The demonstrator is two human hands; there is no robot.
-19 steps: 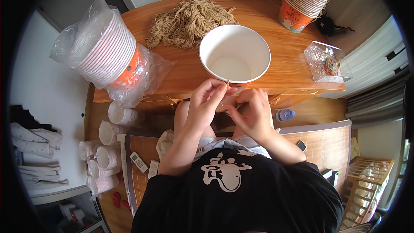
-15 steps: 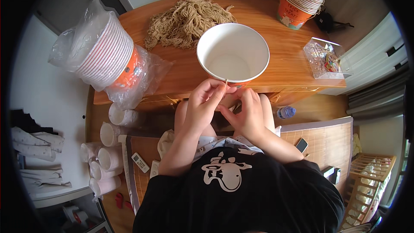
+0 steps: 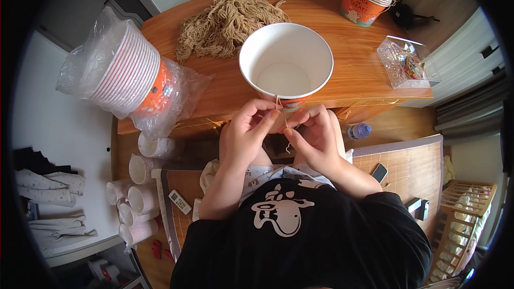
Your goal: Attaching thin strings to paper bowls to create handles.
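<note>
A paper bucket (image 3: 286, 59), white inside with an orange printed outside, stands at the table's front edge, mouth tilted toward me. A thin beige cord (image 3: 285, 120) comes over its near rim. My left hand (image 3: 247, 128) is closed, pinching the cord just below the rim. Slightly lower, my right hand (image 3: 317, 138) is closed too, with thumb and fingertips on the same cord. The loose end of the cord dangles beneath the fingers. How the cord is fastened at the rim is too small to tell.
Behind the bucket lies a heap of beige cords (image 3: 230, 24). At left, nested buckets (image 3: 126, 69) sit in clear plastic; another stack (image 3: 369, 0) stands far right. A clear box (image 3: 407, 67) holds small items. Below are a bottle (image 3: 359, 130) and several wrapped cup stacks (image 3: 142, 198).
My right hand has drawn down and slightly right from the left hand, so more cord shows between them and its end hangs free. The view has shifted a little.
</note>
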